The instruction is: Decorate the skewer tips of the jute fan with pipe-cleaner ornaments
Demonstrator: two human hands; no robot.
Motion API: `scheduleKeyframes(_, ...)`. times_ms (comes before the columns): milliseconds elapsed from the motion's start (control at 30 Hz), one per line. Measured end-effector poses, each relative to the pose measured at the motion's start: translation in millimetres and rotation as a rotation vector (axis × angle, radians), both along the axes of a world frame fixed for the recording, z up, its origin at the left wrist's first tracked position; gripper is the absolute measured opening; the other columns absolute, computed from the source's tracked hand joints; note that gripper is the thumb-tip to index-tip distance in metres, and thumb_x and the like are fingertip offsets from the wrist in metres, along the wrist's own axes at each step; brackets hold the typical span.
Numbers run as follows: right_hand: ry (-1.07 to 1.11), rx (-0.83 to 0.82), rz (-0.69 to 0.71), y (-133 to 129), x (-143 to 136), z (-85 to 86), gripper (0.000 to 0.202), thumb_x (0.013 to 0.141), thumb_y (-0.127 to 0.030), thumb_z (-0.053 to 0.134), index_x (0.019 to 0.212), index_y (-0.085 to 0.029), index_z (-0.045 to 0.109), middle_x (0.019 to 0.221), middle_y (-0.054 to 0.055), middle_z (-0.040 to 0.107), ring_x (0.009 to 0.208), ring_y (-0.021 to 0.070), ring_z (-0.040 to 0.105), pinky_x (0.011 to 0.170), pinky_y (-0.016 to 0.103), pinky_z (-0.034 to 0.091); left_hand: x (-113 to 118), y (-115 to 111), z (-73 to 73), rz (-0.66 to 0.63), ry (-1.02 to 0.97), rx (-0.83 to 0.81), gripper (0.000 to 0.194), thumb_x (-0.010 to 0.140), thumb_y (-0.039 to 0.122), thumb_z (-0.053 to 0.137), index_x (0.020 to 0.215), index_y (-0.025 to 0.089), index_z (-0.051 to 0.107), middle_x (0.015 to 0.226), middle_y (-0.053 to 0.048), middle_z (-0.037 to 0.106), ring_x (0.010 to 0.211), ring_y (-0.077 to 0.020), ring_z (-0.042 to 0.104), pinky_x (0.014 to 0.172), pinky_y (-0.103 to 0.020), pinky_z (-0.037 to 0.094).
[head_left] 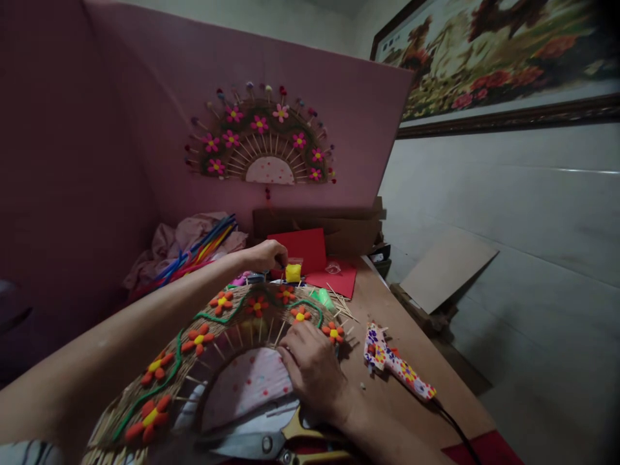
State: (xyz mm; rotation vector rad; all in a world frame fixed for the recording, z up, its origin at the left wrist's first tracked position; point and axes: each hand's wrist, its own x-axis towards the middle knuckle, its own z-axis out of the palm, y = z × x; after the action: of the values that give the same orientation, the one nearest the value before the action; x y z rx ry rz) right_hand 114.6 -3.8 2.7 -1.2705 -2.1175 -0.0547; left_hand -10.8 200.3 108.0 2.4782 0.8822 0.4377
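Observation:
A fan-shaped craft of woven straw (184, 381) lies on the table, with orange flowers, a green wavy strip and a white spotted half-circle (249, 384). My right hand (312, 361) rests on its right part, fingers bent over the sticks near the half-circle; whether it grips anything is hidden. Beyond the fan's far edge my left hand (268, 255) reaches out, its fingers pressed together and pointing down beside a yellow block (293, 272). What those fingers hold is too small to make out. Gold-handled scissors (271, 445) lie at the near edge.
A flower-patterned glue gun (397, 368) with a black cord lies to the right. Thin sticks (343, 303), a green piece (323, 298) and red sheets (334, 278) are beyond the fan. Colored strips (203, 245) lie back left. A finished fan (259, 139) hangs on the pink board.

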Motion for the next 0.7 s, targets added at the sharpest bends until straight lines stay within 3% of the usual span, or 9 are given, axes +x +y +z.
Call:
scheduleKeyframes(400, 0.008, -0.029, -0.003, 1, 2, 1.3, 0.012, 0.087, -0.023, 0.048, 0.080, -0.018, 0.057, 0.087, 0.006, 0.055, 0.083, 0.0193, 0.048, 0.072, 0.031, 0.038, 2, 14, -11.7, -0.035, -0.023, -0.079, 0.015, 0.051, 0.006, 0.063, 0.062, 0.014, 0.068, 0.056, 0.003, 0.062, 0.054, -0.0092, 0.051, 0.052, -0.017, 0.037)
scheduleKeyframes(700, 0.004, -0.039, 0.001, 1, 2, 2.1, 0.013, 0.087, -0.023, 0.048, 0.080, -0.018, 0.056, 0.087, 0.007, 0.055, 0.084, 0.0197, 0.048, 0.072, 0.032, 0.037, 2, 12, -14.6, -0.045, -0.017, -0.088, 0.016, 0.051, 0.005, 0.060, 0.062, 0.014, 0.068, 0.055, 0.003, 0.062, 0.052, -0.0089, 0.051, 0.052, -0.018, 0.037)
